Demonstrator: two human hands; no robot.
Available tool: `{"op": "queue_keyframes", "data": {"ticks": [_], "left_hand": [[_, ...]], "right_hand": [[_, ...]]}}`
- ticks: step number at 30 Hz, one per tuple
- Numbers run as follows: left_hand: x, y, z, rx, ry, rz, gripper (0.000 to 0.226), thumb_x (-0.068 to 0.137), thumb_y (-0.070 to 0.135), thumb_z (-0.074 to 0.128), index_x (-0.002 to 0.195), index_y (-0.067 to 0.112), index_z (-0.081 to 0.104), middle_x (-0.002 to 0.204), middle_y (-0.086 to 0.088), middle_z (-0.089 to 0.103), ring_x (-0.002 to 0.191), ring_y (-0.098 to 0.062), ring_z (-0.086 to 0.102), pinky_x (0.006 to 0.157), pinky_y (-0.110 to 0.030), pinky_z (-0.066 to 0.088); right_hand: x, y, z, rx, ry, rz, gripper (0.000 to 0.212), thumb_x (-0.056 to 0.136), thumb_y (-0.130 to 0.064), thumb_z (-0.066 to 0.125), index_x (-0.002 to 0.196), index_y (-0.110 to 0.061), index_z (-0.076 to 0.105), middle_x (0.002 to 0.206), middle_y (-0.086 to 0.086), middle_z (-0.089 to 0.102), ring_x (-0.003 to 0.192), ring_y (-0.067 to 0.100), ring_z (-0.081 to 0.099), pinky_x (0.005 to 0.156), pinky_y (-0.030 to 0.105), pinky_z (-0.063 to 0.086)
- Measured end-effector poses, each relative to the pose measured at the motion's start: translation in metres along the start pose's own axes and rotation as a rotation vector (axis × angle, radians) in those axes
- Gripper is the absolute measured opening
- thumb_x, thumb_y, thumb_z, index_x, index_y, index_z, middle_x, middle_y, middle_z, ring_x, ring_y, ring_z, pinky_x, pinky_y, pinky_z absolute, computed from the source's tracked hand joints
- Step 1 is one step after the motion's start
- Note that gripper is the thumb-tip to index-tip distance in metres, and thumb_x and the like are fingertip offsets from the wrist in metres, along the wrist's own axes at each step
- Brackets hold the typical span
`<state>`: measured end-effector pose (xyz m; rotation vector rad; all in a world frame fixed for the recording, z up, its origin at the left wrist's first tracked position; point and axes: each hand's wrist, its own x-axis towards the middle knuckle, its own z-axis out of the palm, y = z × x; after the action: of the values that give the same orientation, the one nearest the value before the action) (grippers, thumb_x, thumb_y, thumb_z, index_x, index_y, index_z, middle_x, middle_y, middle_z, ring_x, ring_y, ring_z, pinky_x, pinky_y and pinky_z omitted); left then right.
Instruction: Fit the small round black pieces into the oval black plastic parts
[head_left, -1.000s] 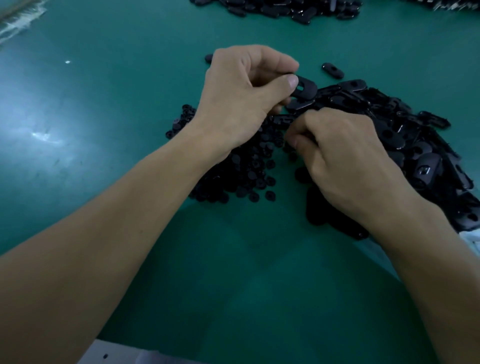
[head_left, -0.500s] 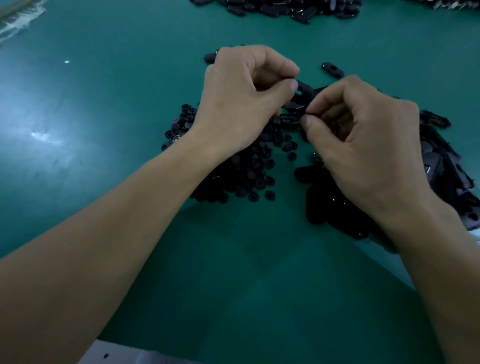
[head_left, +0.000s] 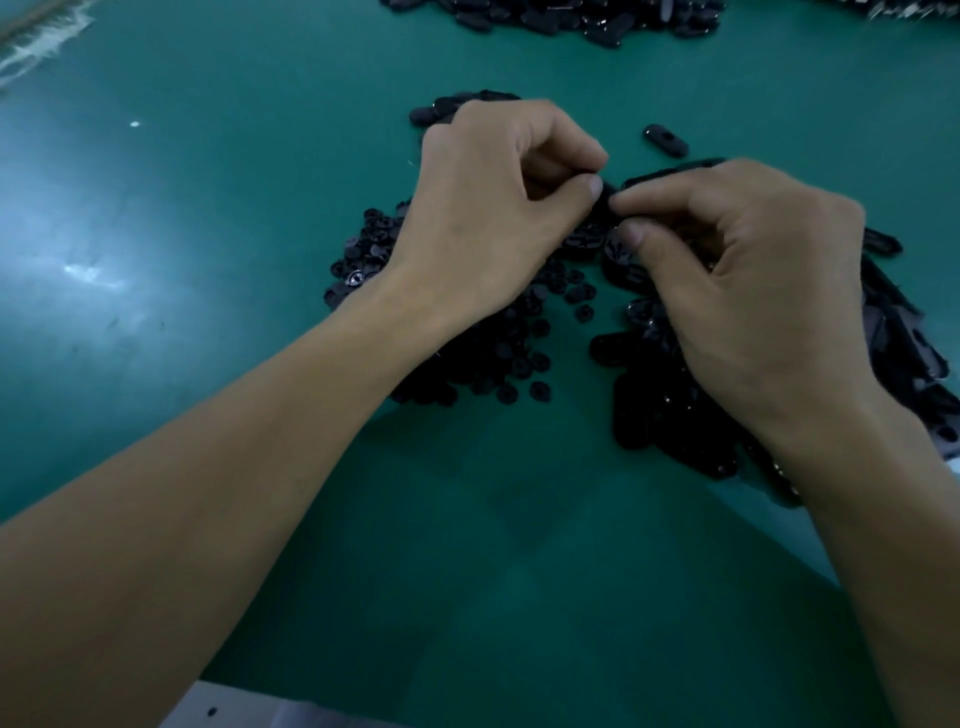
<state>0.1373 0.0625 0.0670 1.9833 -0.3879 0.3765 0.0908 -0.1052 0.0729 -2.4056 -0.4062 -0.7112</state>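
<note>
In the head view, the right hand (head_left: 748, 280) has come up from the pile since a second ago and now meets the left hand (head_left: 493, 208) at the centre of the frame, thumb tips almost touching. The left fingers (head_left: 589, 186) are clenched on an oval black part (head_left: 605, 200), which shows only as a dark sliver between the two hands. The right fingers (head_left: 631, 234) are pinched together against it; I judge they press a small round piece in, but the piece itself is hidden. So the fitting step seems to be under way, not finished.

Under the left wrist lies the heap of small round pieces (head_left: 498, 353). The heap of oval parts (head_left: 893, 332) spreads at the right of the frame, under and behind the right hand. One loose oval part (head_left: 665, 139) lies alone above the hands, and another pile of black parts (head_left: 561, 18) sits at the top edge. The green bench (head_left: 218, 218) is bare at the left. Nothing blocks the hands; only the dim light and dark parts make details hard to see.
</note>
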Motion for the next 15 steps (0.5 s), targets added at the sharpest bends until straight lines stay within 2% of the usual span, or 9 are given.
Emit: {"op": "queue_keyframes", "data": {"ticks": [2, 4, 8, 12, 15], "left_hand": [[-0.0002, 0.0007, 0.0005, 0.015, 0.009, 0.004, 0.008, 0.089, 0.014, 0.074, 0.097, 0.016, 0.076, 0.080, 0.015, 0.071, 0.066, 0.006, 0.066, 0.065, -0.012, 0.052], [-0.0001, 0.0011, 0.0007, 0.022, 0.019, 0.006, 0.009, 0.089, 0.014, 0.074, 0.097, 0.015, 0.076, 0.080, 0.015, 0.071, 0.067, 0.006, 0.067, 0.065, -0.013, 0.052], [-0.0003, 0.0016, 0.0003, 0.020, 0.021, 0.007, 0.009, 0.089, 0.014, 0.074, 0.097, 0.016, 0.076, 0.081, 0.014, 0.071, 0.068, 0.005, 0.067, 0.066, -0.012, 0.052], [-0.0016, 0.0022, 0.0022, -0.002, 0.000, 0.009, 0.008, 0.089, 0.013, 0.074, 0.097, 0.016, 0.075, 0.080, 0.012, 0.072, 0.068, 0.004, 0.068, 0.066, -0.014, 0.053], [-0.0023, 0.0035, 0.0021, -0.038, -0.044, 0.025, 0.008, 0.088, 0.011, 0.075, 0.095, 0.015, 0.075, 0.079, 0.011, 0.073, 0.069, 0.003, 0.069, 0.067, -0.014, 0.052]], "right_hand": [[-0.0002, 0.0000, -0.0004, 0.049, -0.002, 0.033, 0.018, 0.096, -0.014, 0.065, 0.109, -0.017, 0.076, 0.090, -0.010, 0.068, 0.088, 0.008, 0.068, 0.087, 0.032, 0.056], [-0.0003, 0.0002, -0.0002, 0.071, 0.003, 0.049, 0.014, 0.095, -0.014, 0.067, 0.105, -0.016, 0.075, 0.085, -0.016, 0.065, 0.083, 0.001, 0.067, 0.083, 0.022, 0.056], [0.0009, 0.0016, -0.0004, 0.060, 0.036, 0.024, 0.009, 0.091, -0.019, 0.072, 0.099, -0.022, 0.077, 0.084, -0.016, 0.062, 0.080, -0.010, 0.058, 0.074, 0.010, 0.047], [0.0022, 0.0015, 0.0007, 0.209, 0.067, 0.087, 0.011, 0.091, -0.022, 0.073, 0.096, -0.031, 0.072, 0.085, -0.021, 0.067, 0.077, 0.000, 0.068, 0.075, 0.021, 0.055], [0.0041, 0.0006, 0.0018, 0.291, 0.089, 0.153, 0.017, 0.091, -0.017, 0.071, 0.093, -0.034, 0.066, 0.085, -0.018, 0.070, 0.079, 0.007, 0.072, 0.074, 0.022, 0.056]]}}
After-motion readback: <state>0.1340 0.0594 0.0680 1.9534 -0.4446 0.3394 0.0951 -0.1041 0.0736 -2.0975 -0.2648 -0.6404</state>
